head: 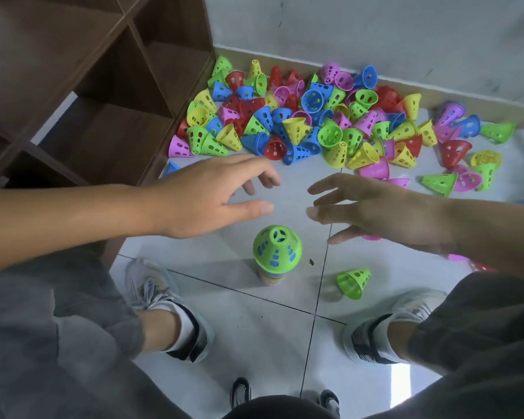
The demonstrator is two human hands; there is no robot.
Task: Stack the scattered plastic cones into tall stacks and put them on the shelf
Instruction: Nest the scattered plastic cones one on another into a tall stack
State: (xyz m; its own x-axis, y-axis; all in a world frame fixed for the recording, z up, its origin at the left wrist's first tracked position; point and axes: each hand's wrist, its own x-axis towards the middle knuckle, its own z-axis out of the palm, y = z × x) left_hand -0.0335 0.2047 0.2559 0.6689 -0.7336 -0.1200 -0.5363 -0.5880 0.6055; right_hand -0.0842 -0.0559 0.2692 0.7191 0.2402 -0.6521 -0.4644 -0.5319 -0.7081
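tiled floor (pixel 224 313), one cone stack (pixel 276 252) (green-topped), two empty hands (pixel 206 201)

— How is the scene lit?
— Soft, even daylight is seen throughout; a bright glare patch is thrown onto the floor tiles (pixel 406 376) at the lower right.
— And sharpness?
— The cone pile (pixel 300 122) is rendered fairly crisp. The right hand (pixel 384 213) is dimmed and slightly smeared. Straight lines of the shelf (pixel 82 86) are bent by wide-angle distortion.
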